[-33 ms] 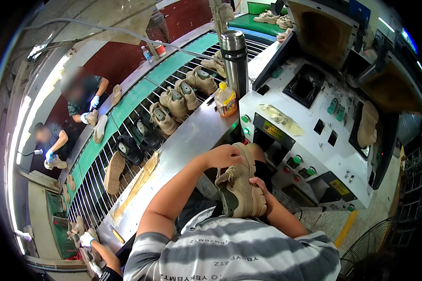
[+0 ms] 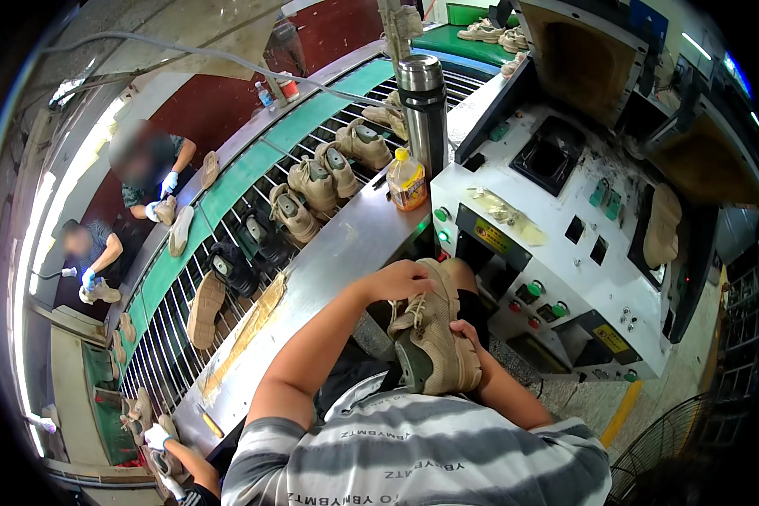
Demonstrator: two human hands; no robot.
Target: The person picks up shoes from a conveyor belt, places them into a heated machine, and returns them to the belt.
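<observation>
A beige sneaker with thick sole and pale laces rests over my lap, its toe pointing away and its dark green heel lining towards me. My left hand lies across the front of the sneaker, above the laces, with its fingers bent over the upper. Along the sole's right side my right hand grips the sneaker; some of its fingers are hidden behind it.
To the left, several beige sneakers and a black pair stand on a roller conveyor. A steel flask and orange drink bottle stand ahead. A white machine is at right. Two co-workers sit across; another's gloved hand shows lower left.
The sneaker has turned slightly in my hands, its heel opening showing a little more. My hands keep nearly the same places.
</observation>
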